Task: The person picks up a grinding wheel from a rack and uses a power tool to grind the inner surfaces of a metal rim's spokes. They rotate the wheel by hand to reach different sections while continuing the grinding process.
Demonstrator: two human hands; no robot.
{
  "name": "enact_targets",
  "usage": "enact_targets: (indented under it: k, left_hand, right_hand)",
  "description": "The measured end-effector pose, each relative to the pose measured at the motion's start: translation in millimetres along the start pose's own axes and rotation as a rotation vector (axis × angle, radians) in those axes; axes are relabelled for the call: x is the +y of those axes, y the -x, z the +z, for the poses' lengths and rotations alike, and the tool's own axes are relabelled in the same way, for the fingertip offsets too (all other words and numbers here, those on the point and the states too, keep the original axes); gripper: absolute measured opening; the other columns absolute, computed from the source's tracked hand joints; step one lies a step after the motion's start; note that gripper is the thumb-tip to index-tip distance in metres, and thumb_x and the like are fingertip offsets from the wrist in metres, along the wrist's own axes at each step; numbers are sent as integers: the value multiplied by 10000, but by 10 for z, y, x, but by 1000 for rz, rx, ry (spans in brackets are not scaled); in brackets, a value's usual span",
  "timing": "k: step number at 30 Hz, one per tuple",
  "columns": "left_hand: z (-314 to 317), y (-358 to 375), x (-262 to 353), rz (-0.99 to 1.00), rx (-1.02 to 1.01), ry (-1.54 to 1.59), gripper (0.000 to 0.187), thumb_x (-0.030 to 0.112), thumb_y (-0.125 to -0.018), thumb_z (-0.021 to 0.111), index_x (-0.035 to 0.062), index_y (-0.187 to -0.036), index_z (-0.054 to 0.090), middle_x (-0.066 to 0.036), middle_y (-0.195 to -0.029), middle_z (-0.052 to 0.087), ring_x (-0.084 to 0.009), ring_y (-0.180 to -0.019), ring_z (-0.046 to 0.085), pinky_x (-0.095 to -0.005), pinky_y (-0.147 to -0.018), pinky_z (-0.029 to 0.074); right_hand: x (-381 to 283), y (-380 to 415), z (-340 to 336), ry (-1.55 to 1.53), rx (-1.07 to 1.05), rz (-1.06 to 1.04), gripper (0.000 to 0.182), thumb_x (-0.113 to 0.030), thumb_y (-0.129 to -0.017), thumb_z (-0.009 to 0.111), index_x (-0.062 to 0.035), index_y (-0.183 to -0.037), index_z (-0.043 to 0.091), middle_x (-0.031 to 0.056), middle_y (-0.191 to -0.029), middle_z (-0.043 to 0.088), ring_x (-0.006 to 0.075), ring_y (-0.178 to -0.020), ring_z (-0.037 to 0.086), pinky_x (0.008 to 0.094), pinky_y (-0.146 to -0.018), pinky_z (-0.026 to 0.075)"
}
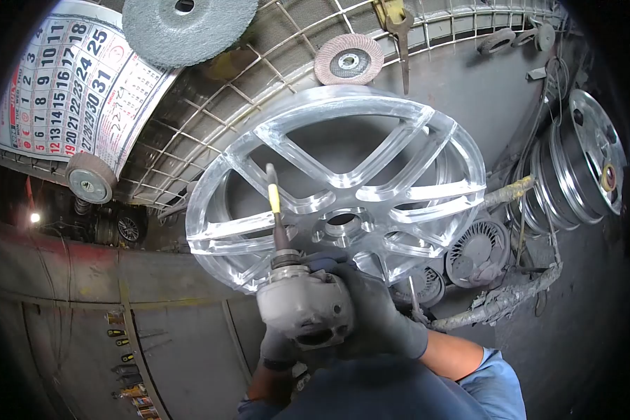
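A grey, dusty power grinder (304,304) points away from me, its long thin bit (273,198) banded in yellow. The bit overlaps the left spokes of a bare-metal alloy wheel rim (343,180), which stands facing me. My right hand (378,297), in a dark grey glove, is wrapped over the front of the grinder beside its collar. Below the grinder body, on its left side, my gloved left hand (278,346) is closed at the housing; its fingers are mostly hidden.
Wire mesh (280,52) behind the rim holds a large grey abrasive disc (189,31), a flap disc (348,60), a wrench (400,42) and a calendar (77,77). Several shiny rims (588,150) stack at right. A dust-caked bar (497,301) crosses lower right. Screwdrivers (122,343) hang lower left.
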State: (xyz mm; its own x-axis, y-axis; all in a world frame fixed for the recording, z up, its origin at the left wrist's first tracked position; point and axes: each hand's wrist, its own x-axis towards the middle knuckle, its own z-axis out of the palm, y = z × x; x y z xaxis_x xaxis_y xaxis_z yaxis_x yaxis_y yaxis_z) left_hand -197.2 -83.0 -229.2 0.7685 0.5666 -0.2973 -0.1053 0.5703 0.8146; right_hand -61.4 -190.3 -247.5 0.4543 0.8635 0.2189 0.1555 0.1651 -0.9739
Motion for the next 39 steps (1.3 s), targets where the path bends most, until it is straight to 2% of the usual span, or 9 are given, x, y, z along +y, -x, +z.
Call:
enact_targets:
  k: [10, 13, 15, 19, 27, 30, 34, 36, 39]
  left_hand:
    - [-153, 52, -166, -85, -49, -269, 509, 289, -970, 608, 46, -1403, 494, -131, -1304, 593, -273, -1195, 600, -391, -973, 541]
    - [-217, 26, -191, 576, -460, -1183, 544, 302, -939, 642, 37, -1397, 514, -132, -1303, 599, -271, -1151, 631, -394, -967, 549]
    - [-284, 156, -352, -92, -89, -529, 442, 57, -713, 840, 6, -1132, 709, -139, -1300, 587, -267, -1206, 598, -392, -986, 541]
    - [-520, 46, -511, -119, -102, -496, 506, 64, -667, 861, 13, -1147, 708, -149, -1302, 581, -286, -1198, 604, -398, -1001, 534]
    - [-458, 17, -233, 619, -390, -1254, 491, 173, -634, 901, 85, -1084, 724, -138, -1227, 651, -294, -1170, 622, -416, -987, 526]
    - [-271, 34, -253, 52, -188, -510, 578, 206, -697, 881, 84, -1216, 658, -134, -1230, 648, -290, -1167, 622, -428, -990, 521]
    - [-421, -44, -241, 597, -510, -1186, 590, 195, -806, 816, 50, -1319, 562, -116, -1221, 647, -262, -1147, 628, -400, -963, 541]
    - [-165, 37, -288, 25, -165, -216, 629, 233, -824, 810, 48, -1353, 524, -101, -1222, 647, -244, -1120, 639, -401, -942, 546]
    - [-170, 7, -235, -21, -189, -174, 716, 189, -736, 857, 48, -1354, 525, -93, -1221, 647, -226, -1118, 639, -395, -955, 544]
  right_hand:
    - [189, 148, 21, 103, -8, 106, 971, -310, -506, 957, -91, -1324, 481, 168, -1201, 631, 397, -1092, 641, 454, -918, 530]
    - [213, 176, 34, 60, 20, 169, 976, -374, -526, 960, -53, -1311, 477, 189, -1114, 657, 414, -1016, 664, 470, -882, 540]
    - [129, 161, -22, 128, -22, 263, 988, -397, -526, 961, -35, -1306, 475, 200, -1090, 663, 418, -994, 670, 474, -871, 543]
    - [224, 249, 16, 299, -46, 258, 1005, -393, -525, 962, -7, -1308, 463, 225, -1104, 666, 417, -995, 672, 479, -868, 543]
    - [86, 181, 7, 211, -55, 179, 1003, -341, -532, 948, 1, -1322, 434, 227, -1114, 653, 430, -1004, 664, 491, -869, 545]
    - [87, 194, 10, 188, -47, 143, 981, -341, -572, 932, 10, -1333, 423, 229, -1144, 643, 425, -1012, 666, 488, -868, 548]
    - [239, 235, 97, 297, -40, 62, 930, -351, -646, 906, 30, -1340, 418, 236, -1139, 643, 413, -1003, 678, 477, -845, 558]
    - [249, 259, 117, 314, -49, 78, 929, -355, -657, 903, 37, -1343, 416, 240, -1131, 644, 415, -992, 682, 475, -832, 560]
    - [152, 225, 87, 311, -58, 80, 923, -352, -670, 897, 51, -1344, 411, 248, -1115, 647, 418, -972, 689, 475, -809, 565]
